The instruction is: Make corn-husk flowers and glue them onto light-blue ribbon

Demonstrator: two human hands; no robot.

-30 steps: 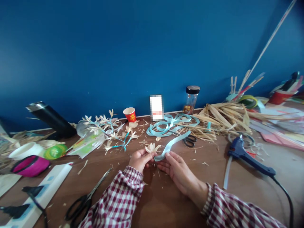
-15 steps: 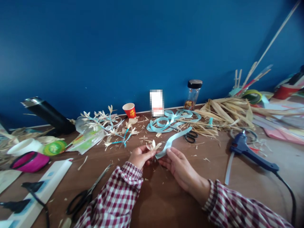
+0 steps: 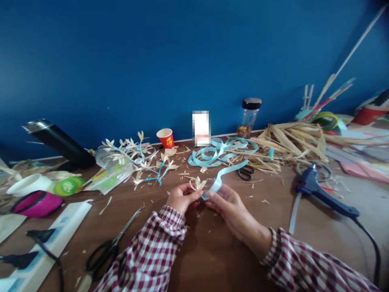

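Note:
Between the thumb and fingers of my left hand point(image 3: 182, 198) is a small cream flower point(image 3: 198, 185) with pointed, husk-like petals. My right hand point(image 3: 232, 209) pinches a light blue ribbon point(image 3: 223, 172) close to its end, right beside the flower's base. The ribbon rises from the fingers and runs back to the right, towards a loose pile of blue ribbon coils point(image 3: 206, 157). The flower's stem is hidden by the fingers. Behind my left hand lies a blue-stemmed branch point(image 3: 159, 176) with similar cream flowers.
Long scissors point(image 3: 117, 239) lie left of my left sleeve, beside a power strip point(image 3: 57, 239). A blue glue gun point(image 3: 326, 194) rests at right. Small black-handled scissors point(image 3: 245, 173), dry husks point(image 3: 291, 142), a red paper cup point(image 3: 166, 138) and a lidded jar point(image 3: 248, 117) stand or lie farther back.
My right hand's fingers have shifted on the ribbon, and its thumb is now lower and nearer the flower. The ribbon bends more steeply upward. My left hand still holds the flower.

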